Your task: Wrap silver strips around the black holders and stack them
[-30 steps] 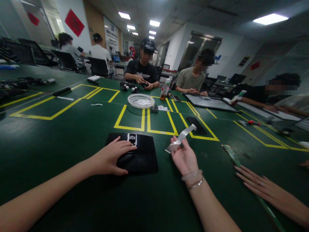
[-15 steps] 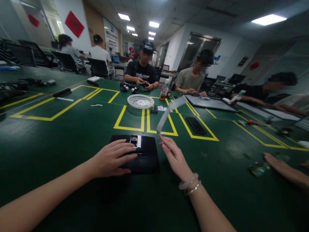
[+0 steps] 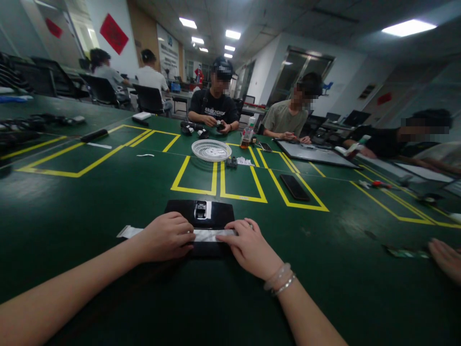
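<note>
A flat black panel [image 3: 216,211] lies on the green table [image 3: 108,202] in front of me, with a small silver-framed part [image 3: 200,210] near its far edge. A long pale strip [image 3: 209,235] lies across the panel's near side, its left end [image 3: 126,231] sticking out onto the table. My left hand [image 3: 163,237] presses down on the strip with fingers curled over it. My right hand [image 3: 250,247] lies on the strip's right end, fingers flat and together.
A white round basket [image 3: 211,150] and a small black part [image 3: 231,162] sit beyond yellow tape boxes. A dark phone [image 3: 294,187] lies to the right. Another person's hand [image 3: 446,257] rests by a green board [image 3: 405,252] at far right. Several people sit across the table.
My right hand brought the strip down from the air and laid it across the black panel. My left hand shifted onto the strip. The neighbour's hand drew back to the right.
</note>
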The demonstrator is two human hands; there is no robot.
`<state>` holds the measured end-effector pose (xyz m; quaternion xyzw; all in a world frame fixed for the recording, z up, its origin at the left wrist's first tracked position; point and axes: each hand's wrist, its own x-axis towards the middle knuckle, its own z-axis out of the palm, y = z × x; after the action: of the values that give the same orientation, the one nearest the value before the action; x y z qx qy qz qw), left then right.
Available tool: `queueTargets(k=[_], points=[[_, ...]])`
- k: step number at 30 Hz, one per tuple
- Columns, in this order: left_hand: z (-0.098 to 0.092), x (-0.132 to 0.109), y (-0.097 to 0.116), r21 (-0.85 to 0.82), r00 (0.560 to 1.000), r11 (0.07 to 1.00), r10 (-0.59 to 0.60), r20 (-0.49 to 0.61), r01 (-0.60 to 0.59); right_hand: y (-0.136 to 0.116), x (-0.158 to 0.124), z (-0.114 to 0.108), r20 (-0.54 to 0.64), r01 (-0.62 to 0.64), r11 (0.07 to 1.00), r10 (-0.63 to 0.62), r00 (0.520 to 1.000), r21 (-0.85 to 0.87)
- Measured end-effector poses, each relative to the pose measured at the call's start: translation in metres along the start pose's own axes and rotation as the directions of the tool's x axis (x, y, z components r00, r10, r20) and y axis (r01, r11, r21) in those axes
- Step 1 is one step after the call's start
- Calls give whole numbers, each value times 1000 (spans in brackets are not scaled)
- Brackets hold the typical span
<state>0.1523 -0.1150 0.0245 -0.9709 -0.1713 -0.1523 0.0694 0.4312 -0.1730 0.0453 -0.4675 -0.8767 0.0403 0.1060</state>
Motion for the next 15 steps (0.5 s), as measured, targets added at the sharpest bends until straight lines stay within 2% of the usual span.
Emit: queueTargets(k=[9,12,15], points=[[-1,3,4,-17,998,1000,-15,62,16,-6,-1,0,-41,-4,999,2,999,-37],[1,2,4,-21,996,996,-84,38,85,-7,-1,0,-50,-2,999,0,999,-43],[4,-1,1,-24,986,988,-154,60,156,-6,0,0,-77,-3,1000,2,997,-20]])
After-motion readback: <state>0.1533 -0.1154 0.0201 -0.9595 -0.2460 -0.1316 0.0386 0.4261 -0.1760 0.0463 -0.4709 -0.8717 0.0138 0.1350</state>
